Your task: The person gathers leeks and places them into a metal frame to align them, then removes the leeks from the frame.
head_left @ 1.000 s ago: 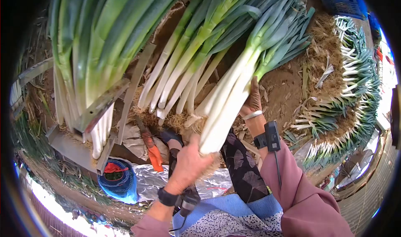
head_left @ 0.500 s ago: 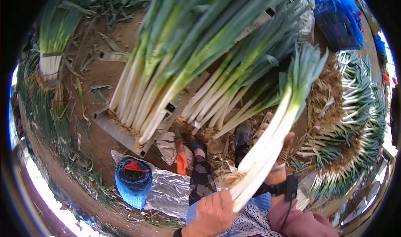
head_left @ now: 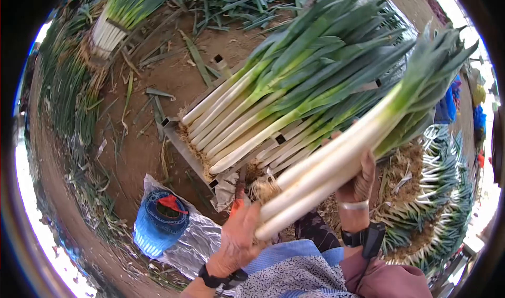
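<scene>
A few thick leeks (head_left: 336,156) lie slantwise in front of me, white stalks toward my body and green leaves at the upper right. My left hand (head_left: 239,235) is closed round their root ends. Under the middle of the stalks, my right hand (head_left: 360,185) wraps round them from behind, its fingers partly hidden. Just beyond, a row of leeks (head_left: 236,119) rests on a metal frame (head_left: 187,151), roots toward me. A smaller group of leeks (head_left: 289,145) lies to its right, partly covered by the held ones.
A blue knitted-looking container (head_left: 160,224) with a red cloth stands on silver foil (head_left: 202,240) at the lower left. A tied leek bundle (head_left: 108,35) is at the upper left. Many leeks (head_left: 447,177) lie in curved rows at the right, near a blue crate (head_left: 446,106).
The view has shifted. The held leeks have swung to a flatter slant and show more stalks, and my left hand has moved up and left with their root ends.
</scene>
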The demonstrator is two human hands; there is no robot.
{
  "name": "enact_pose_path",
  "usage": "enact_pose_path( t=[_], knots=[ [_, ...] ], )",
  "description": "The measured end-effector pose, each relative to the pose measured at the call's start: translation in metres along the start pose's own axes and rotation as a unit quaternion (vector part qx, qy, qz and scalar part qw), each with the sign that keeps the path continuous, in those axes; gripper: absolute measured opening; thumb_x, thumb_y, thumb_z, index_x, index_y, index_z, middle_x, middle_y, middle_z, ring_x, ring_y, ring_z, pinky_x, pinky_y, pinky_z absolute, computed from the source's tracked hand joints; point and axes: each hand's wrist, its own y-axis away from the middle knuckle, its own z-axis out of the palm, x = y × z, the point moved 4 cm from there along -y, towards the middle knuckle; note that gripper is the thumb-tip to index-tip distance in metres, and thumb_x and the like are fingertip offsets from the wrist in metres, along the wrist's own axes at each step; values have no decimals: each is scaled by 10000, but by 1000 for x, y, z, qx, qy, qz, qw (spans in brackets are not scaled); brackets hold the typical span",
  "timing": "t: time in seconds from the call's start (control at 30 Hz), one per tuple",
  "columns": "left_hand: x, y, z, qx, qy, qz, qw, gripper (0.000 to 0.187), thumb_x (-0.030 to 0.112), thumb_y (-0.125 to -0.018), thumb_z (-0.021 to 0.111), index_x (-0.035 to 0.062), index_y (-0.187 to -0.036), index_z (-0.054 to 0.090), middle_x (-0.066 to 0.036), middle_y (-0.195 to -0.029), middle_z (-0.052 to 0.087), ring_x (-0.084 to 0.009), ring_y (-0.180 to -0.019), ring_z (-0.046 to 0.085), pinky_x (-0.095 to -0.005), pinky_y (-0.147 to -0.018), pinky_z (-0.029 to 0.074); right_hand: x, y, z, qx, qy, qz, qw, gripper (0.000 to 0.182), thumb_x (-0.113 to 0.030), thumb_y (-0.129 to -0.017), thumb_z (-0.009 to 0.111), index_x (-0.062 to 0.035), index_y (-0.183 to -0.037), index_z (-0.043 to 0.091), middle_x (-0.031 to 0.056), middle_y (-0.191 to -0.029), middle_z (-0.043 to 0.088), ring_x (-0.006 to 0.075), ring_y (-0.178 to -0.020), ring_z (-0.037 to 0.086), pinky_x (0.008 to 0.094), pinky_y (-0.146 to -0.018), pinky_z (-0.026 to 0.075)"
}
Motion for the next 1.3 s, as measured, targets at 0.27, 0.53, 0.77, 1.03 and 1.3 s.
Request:
enact_pose_path(
  t=[0.27, 0.53, 0.77, 1.03, 1.3],
  knots=[
    [-124, -58, -52, 23, 274, -187, 943, 743, 284, -770, 798, -48, -1353, 478, -139, -1222, 625, -193, -1062, 600, -323, -959, 463, 121, -107, 22, 197, 34, 150, 968, 696, -234, -684, 877, -43, -1242, 507, 138, -1205, 578, 322, -1132, 557, 557, -1016, 450],
    [-204, -86, -55, 32, 391, -239, 888, 717, 121, -701, 829, -18, -1335, 523, -92, -1205, 627, -168, -1073, 594, -280, -967, 445, 164, -143, 8, 235, 73, 98, 964, 573, -151, -688, 871, -74, -1160, 554, 87, -1167, 599, 285, -1066, 591, 477, -977, 494],
    [-253, -94, -51, 60, 292, -211, 931, 698, 198, -721, 792, -11, -1329, 520, -176, -1196, 631, -208, -1082, 602, -306, -971, 442, 205, -157, -25, 255, 109, 33, 960, 666, -194, -679, 877, -61, -1226, 520, 111, -1253, 562, 311, -1162, 541, 517, -1028, 437],
    [-271, -90, -19, 70, -126, -196, 970, 522, 100, -774, 559, 74, -1293, 511, -219, -1155, 586, -431, -1091, 553, -492, -964, 442, 221, -123, -2, 250, 265, 234, 902, 895, -259, -793, 795, 40, -1449, 266, 186, -1534, 291, 373, -1407, 266, 541, -1143, 251],
    [-266, -103, -9, 107, -202, -198, 953, 406, 18, -830, 509, 39, -1236, 528, -199, -1116, 578, -398, -1075, 553, -492, -909, 455, 70, -65, 36, -135, 622, -160, 755, 472, -149, -836, 694, -106, -1287, 565, 104, -1189, 638, 225, -1076, 612, 377, -910, 521]
  ],
)
